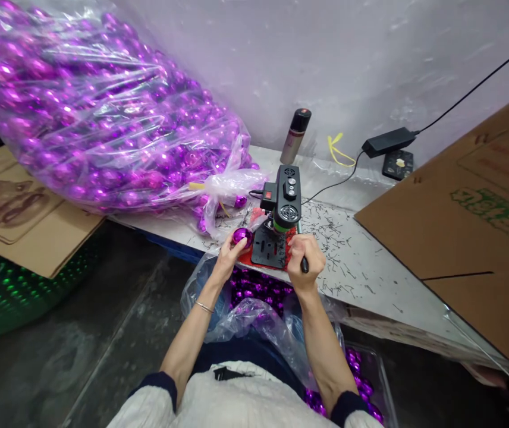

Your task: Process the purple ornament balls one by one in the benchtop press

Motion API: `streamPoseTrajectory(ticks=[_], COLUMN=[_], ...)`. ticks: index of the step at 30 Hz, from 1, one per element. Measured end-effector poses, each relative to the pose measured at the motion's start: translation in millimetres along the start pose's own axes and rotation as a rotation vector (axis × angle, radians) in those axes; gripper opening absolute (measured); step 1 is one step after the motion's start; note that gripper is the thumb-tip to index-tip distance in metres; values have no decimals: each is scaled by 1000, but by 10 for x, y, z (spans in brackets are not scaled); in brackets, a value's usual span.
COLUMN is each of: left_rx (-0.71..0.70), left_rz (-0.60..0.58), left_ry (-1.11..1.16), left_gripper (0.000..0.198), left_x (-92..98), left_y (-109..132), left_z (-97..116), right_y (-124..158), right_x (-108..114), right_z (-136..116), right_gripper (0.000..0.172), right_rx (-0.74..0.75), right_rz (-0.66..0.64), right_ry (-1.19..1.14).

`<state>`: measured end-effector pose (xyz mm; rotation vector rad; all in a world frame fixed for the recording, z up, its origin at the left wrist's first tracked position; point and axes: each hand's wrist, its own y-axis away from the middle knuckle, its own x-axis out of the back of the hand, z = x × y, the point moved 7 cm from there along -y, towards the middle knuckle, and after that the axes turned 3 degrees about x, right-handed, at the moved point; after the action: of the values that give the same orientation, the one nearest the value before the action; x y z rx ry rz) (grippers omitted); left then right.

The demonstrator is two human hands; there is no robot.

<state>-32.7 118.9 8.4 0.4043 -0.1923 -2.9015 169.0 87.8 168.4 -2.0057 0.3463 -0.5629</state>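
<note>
Left hand [225, 254] has the shiny purple ball [242, 238] pinched just left of the black machine [288, 193], maybe lightly to spare its finish, while the right hand [307, 252]'s wrapped round the lever handle [305, 265], probably for leverage.

The person wears an off-white top [147, 409] with short sleeves ending in broad navy cuffs [167, 383]. A thin, silvery bracelet [204, 307] circles the left wrist. Navy cloth [236, 353] shows below the top's hem. The left hand [228, 252] and right hand [307, 260] are bare.
</note>
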Motion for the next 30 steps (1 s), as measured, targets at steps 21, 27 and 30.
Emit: streamPoseTrajectory(ticks=[21, 27, 30], left_rx=[-478, -485, -505], left_rz=[-167, -191, -192], left_ry=[-843, -766, -750], left_gripper=[60, 67, 69], left_x=[-711, -678, -658], left_y=[-44, -64, -50], left_z=[-25, -128, -163], right_y=[5, 15, 62], right_x=[22, 36, 27], right_z=[-18, -14, -12], right_gripper=[25, 24, 24], right_rx=[17, 11, 30], right_rz=[-54, -61, -57], right_ry=[34, 40, 53])
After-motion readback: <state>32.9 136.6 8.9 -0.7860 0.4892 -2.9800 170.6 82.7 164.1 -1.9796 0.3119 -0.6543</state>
